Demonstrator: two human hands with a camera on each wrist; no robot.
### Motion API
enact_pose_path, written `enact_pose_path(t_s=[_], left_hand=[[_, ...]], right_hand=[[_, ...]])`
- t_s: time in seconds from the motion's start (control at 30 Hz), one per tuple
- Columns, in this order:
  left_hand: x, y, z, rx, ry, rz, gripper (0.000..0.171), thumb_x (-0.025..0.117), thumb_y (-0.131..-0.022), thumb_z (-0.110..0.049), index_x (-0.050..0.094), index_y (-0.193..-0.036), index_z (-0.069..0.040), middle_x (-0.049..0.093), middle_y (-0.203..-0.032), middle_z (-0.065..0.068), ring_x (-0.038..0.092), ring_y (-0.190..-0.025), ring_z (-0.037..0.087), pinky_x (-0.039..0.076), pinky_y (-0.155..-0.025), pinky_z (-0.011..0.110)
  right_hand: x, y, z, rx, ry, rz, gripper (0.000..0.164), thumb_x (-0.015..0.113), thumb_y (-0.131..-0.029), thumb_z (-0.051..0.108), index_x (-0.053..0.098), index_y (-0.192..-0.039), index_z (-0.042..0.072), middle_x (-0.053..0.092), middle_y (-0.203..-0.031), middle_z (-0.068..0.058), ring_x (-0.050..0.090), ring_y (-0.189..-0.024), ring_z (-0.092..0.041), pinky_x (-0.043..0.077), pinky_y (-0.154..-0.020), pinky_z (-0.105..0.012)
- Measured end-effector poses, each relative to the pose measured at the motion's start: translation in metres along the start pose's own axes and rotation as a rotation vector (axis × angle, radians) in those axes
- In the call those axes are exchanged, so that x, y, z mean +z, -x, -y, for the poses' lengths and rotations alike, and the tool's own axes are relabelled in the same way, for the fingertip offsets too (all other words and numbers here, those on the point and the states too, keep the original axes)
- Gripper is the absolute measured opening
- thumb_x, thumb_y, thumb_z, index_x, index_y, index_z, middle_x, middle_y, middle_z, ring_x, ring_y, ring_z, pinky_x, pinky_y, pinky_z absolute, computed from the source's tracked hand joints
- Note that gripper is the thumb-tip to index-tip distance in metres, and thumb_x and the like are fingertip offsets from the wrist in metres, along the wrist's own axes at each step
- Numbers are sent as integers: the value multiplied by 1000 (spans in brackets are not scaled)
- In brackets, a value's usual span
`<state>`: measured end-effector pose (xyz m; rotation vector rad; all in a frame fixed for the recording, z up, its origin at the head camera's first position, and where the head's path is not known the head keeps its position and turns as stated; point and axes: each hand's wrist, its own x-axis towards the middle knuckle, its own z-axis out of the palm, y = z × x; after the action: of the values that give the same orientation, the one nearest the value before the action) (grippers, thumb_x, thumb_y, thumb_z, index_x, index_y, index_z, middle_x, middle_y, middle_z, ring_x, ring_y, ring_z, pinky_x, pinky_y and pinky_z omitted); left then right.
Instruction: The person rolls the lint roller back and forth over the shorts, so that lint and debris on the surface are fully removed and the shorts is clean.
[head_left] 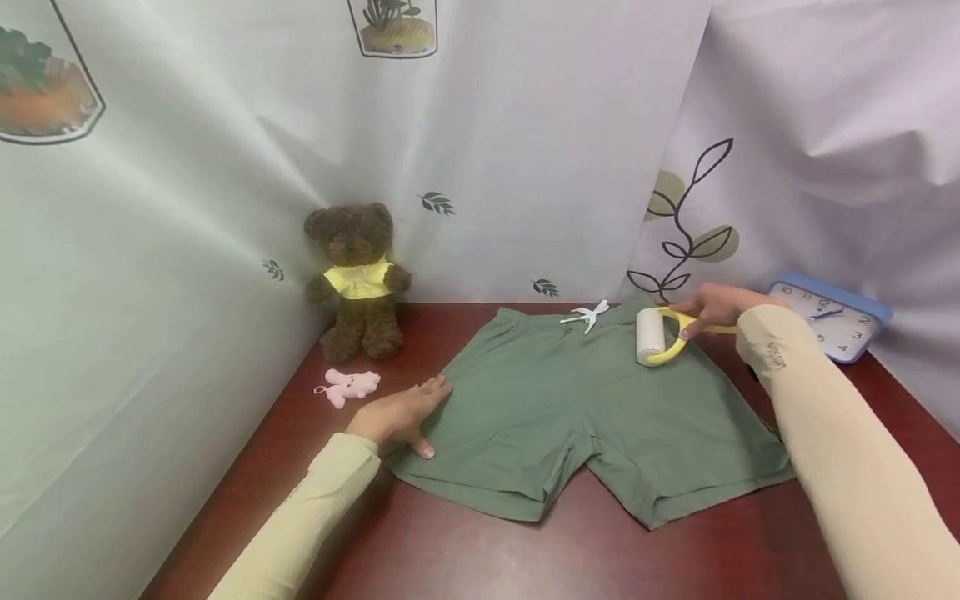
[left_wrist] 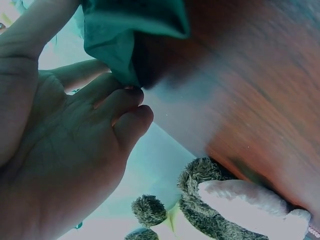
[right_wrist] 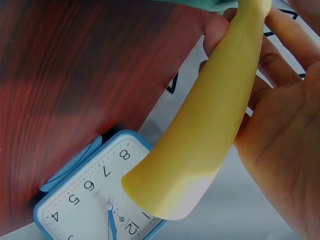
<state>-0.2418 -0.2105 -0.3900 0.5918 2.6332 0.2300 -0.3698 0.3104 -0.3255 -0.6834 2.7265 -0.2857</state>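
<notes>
Sleeves (head_left: 840,425) flank green shorts (head_left: 517,400) on a red table (head_left: 585,554), printed sheeting (head_left: 525,158) behind.

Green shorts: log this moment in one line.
right hand: grips yellow-handled lint roller | left hand: touches green drawstring shorts | lint roller: over shorts' waist end

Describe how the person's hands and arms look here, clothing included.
The left sleeve and right sleeve are long and pale cream; the right one bears small dark lettering, too small to read surely. The left hand and right hand are gloveless.
</notes>
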Motion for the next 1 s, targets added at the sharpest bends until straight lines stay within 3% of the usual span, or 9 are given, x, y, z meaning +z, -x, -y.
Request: enact_pose_path(t_s=[0.23,0.5,0.57,0.63,0.73,0.9,1.0], left_hand=[[0,-4,-4,-2,-7,8,114,88,-71,-24,20,-160,-3,13,-170,17,15,-157,37,23,-126,52],[3,0,-2,-11,0,-7,114,89,-70,-23,21,-160,-3,14,-170,16,16,-157,36,25,-125,51],[3,-1,-3,-10,-3,-12,115,89,-70,-24,21,-160,-3,15,-170,16,17,-157,37,26,-125,51],[3,-2,-3,-9,-3,-13,115,89,-69,-24,21,-160,-3,15,-170,16,18,-157,37,26,-125,51],[2,-3,-3,-14,3,-15,115,89,-69,-23,21,-160,-4,15,-170,16,17,-157,37,25,-125,52],[1,0,-3,-16,21,-29,114,89,-69,-21,22,-160,-3,15,-169,17,18,-156,39,25,-125,53],[3,1,-4,-5,23,-49,112,89,-69,-19,24,-159,-2,16,-169,18,19,-155,42,26,-124,54]], right_hand=[[0,13,-12,52,24,-5,76,83,-79,36,56,-134,-9,59,-127,-36,66,-107,-41,54,-92,-53],[4,38,-29,152,23,11,80,81,-80,40,54,-133,-14,54,-130,-41,53,-121,-59,49,-95,-64],[3,47,-33,160,25,8,77,80,-83,38,54,-132,-15,56,-129,-42,59,-114,-55,53,-90,-59],[2,56,-34,166,39,-1,75,80,-84,36,54,-131,-16,59,-125,-41,65,-101,-44,55,-82,-48],[1,65,-32,159,50,-18,72,78,-85,33,54,-131,-17,68,-113,-36,61,-87,-28,50,-71,-36],[4,67,-15,139,123,-101,67,78,-85,29,57,-133,-13,72,-99,-19,55,-79,-23,47,-68,-37],[2,68,-1,114,171,-166,65,80,-82,27,59,-133,-8,73,-107,-22,58,-80,-23,49,-69,-39]])
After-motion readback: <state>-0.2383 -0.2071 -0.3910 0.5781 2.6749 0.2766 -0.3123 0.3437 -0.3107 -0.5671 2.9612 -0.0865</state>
